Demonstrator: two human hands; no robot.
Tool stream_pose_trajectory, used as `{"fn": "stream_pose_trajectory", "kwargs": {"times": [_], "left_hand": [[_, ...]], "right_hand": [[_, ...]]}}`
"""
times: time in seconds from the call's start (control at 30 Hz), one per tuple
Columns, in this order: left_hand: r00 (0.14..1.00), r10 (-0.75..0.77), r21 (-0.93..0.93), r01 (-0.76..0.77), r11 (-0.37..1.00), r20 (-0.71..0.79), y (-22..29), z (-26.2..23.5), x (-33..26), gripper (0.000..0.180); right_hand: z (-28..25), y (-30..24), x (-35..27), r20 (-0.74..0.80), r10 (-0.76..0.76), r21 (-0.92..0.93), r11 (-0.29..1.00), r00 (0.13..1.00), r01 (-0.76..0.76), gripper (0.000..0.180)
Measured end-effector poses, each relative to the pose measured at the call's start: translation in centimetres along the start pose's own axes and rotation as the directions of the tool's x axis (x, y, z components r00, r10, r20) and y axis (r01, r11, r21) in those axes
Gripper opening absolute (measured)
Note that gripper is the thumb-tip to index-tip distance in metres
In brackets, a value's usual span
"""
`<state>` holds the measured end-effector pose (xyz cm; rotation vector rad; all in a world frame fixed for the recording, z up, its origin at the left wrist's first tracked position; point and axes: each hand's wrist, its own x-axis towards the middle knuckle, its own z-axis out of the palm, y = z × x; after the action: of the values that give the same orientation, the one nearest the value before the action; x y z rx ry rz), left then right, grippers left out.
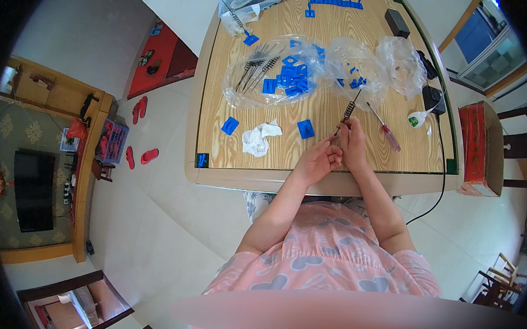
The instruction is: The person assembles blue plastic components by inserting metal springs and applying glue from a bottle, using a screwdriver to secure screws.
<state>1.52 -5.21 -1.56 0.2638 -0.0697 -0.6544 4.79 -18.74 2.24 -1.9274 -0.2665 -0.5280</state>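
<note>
Near the table's front edge, my right hand (354,146) is closed round the lower part of a thin dark metal rod with a spring coil (349,111). The rod tilts up and away from me. My left hand (317,165) is beside it, fingers curled and fingertips at the rod's lower end; whatever is pinched there is too small to make out. To the right lies a screwdriver (386,129) with a clear reddish handle. Left of my hands are a blue square plastic piece (306,129), a crumpled white tissue (259,140) and another blue piece (230,126).
A clear plastic bag (235,73) holds several spring rods (257,66) and blue plates (292,76). Another bag (365,50) has small blue parts (357,82). At the far edge stand blue pieces with rods (337,1). A black cable (444,168) runs over the right edge.
</note>
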Motion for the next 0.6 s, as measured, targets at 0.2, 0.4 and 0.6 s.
{"fn": "stream_pose_trajectory", "kwargs": {"times": [0.2, 0.4, 0.6], "left_hand": [[0.999, 0.002, 0.001, -0.002, 1.0, 0.039, -0.1, -0.2, -0.1, 0.04], [0.998, 0.056, -0.032, -0.055, 0.998, 0.02, 0.2, 1.5, -0.7, 0.051], [0.949, 0.189, 0.232, -0.249, 0.94, 0.252, 4.3, 8.7, -2.3, 0.071]], "right_hand": [[0.0, 0.0, -0.1, -0.002, 0.003, -0.013, 1.0, 1.0, -0.003, 0.007], [-0.4, -1.8, 0.1, -0.008, -0.125, -0.064, 0.99, 0.992, 0.124, 0.009], [-1.0, -8.2, 3.3, -0.086, -0.45, 0.171, 0.872, 0.889, 0.458, 0.022]]}}
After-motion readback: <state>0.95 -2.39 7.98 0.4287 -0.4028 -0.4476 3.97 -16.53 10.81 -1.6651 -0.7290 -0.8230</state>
